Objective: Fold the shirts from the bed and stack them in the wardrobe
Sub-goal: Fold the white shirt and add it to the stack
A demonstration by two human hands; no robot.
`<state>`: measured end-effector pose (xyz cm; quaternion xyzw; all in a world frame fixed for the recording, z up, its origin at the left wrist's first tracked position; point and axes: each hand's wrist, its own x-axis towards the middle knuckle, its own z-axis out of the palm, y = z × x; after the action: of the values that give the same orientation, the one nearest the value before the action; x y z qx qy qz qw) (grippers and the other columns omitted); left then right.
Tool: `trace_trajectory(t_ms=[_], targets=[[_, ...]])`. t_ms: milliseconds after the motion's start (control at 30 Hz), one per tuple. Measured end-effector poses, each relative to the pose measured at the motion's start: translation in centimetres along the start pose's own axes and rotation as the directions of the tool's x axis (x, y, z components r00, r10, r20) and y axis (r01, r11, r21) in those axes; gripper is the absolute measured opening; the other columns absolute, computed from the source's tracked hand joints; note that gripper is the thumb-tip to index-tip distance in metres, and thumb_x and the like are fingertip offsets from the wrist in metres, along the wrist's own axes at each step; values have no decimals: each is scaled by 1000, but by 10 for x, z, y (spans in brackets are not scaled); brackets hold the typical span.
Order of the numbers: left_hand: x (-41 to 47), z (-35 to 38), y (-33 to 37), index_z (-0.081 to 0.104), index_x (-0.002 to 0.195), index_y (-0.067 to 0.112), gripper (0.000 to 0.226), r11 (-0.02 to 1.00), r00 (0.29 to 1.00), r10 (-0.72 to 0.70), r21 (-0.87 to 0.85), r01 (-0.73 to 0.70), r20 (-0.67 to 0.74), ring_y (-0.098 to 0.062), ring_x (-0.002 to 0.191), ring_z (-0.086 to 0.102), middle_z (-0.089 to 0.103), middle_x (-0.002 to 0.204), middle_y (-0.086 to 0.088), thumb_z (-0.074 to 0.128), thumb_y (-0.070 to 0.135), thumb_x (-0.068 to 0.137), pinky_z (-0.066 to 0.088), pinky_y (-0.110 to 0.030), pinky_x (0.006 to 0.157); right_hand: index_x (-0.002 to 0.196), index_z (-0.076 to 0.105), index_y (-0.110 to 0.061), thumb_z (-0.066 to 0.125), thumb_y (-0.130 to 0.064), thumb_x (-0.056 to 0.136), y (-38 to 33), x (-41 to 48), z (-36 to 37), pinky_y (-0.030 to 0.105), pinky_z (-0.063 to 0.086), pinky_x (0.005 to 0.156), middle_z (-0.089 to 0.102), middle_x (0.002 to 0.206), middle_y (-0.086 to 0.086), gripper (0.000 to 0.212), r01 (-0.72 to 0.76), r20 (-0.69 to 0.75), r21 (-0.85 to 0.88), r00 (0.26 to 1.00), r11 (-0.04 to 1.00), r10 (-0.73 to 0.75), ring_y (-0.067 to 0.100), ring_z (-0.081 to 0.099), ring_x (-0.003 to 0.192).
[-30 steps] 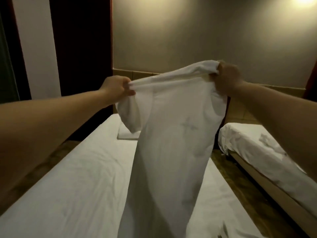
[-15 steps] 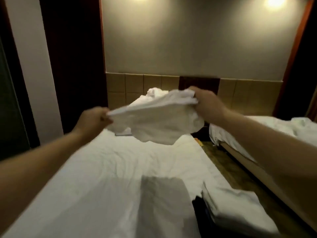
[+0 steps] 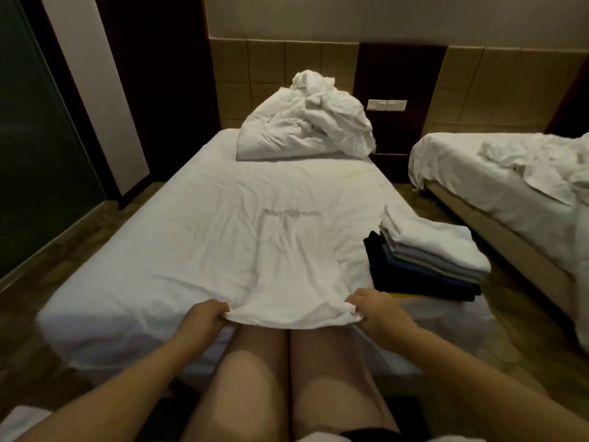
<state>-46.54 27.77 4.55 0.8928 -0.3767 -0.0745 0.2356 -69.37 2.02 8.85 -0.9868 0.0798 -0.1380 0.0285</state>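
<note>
Looking down on a bed (image 3: 191, 250) in a wrinkled white sheet, stretching away ahead of the fingers (image 3: 220, 314). Bearing a white shirt (image 3: 296, 275) spread flat straight beyond the fingers, its near hem reaching them at the bed's near edge. Carrying a stack of folded shirts (image 3: 427, 253) just right of the right-hand fingers (image 3: 355, 303), white on top, blue and dark ones underneath. Holding up a crumpled white duvet (image 3: 306, 126) far beyond the fingers, at the head end.
</note>
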Motion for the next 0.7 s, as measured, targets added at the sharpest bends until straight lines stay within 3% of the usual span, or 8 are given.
trace_trajectory(t_ms=[67, 167, 300, 400, 500, 600, 700], targets=[[-4, 3, -1, 71, 78, 9, 26, 1000, 1000, 0, 9, 0, -13, -29, 83, 63, 68, 84, -13, 56, 30, 73, 35, -26, 65, 64, 64, -21, 50, -25, 61, -5, -10, 3, 18, 26, 42, 56, 59, -3, 15, -22, 12, 45, 1000, 999, 21, 15, 56, 45], [-13, 9, -3, 71, 79, 7, 36, 1000, 1000, -8, -2, 8, -15, -29, 81, 63, 68, 84, -13, 49, 33, 69, 34, -26, 64, 69, 64, -19, 54, -16, 58, -12, -28, 7, 22, 30, 47, 57, 65, 0, 16, -72, 70, 119, 995, 990, 64, 24, 58, 52], [-35, 19, -10, 75, 88, 16, 43, 998, 1000, -18, -65, 19, 20, -25, 90, 66, 73, 91, -9, 47, 47, 75, 42, -25, 71, 95, 65, -18, 29, -48, 71, -21, -54, 14, 32, 40, 64, 63, 92, 2, 53, -128, 171, 168, 980, 977, 99, 25, 61, 83], [-40, 23, -10, 72, 101, 6, 20, 988, 993, -31, -156, 13, -117, -28, 100, 64, 70, 105, -14, 64, 14, 85, 40, -24, 86, 109, 65, -21, 49, -38, 79, -28, -66, 8, 24, 42, 73, 64, 100, -2, 39, -158, 199, 288, 975, 944, 103, 16, 58, 91], [-43, 27, -12, 72, 99, 1, 19, 974, 979, -70, -223, 25, -193, -32, 106, 62, 67, 110, -17, 65, -4, 82, 40, -31, 93, 105, 70, -22, 57, -31, 76, -30, -76, 8, 15, 42, 75, 62, 98, -8, 34, -136, 220, 337, 973, 932, 63, 7, 58, 88], [-50, 30, -10, 72, 97, 0, 19, 945, 973, -133, -319, 67, -188, -27, 106, 58, 64, 114, -14, 63, -8, 81, 38, -31, 94, 92, 74, -23, 62, -19, 74, -33, -79, 1, 18, 48, 75, 56, 88, -20, 22, -183, 255, 404, 963, 896, 82, 2, 58, 81], [-56, 31, -9, 72, 98, 1, 19, 918, 965, -206, -373, 135, -159, -21, 103, 54, 58, 113, -9, 60, -5, 85, 37, -28, 92, 84, 75, -24, 63, -13, 75, -35, -71, -4, 18, 49, 72, 57, 81, -22, 19, -250, 348, 455, 933, 855, 87, 2, 59, 76]])
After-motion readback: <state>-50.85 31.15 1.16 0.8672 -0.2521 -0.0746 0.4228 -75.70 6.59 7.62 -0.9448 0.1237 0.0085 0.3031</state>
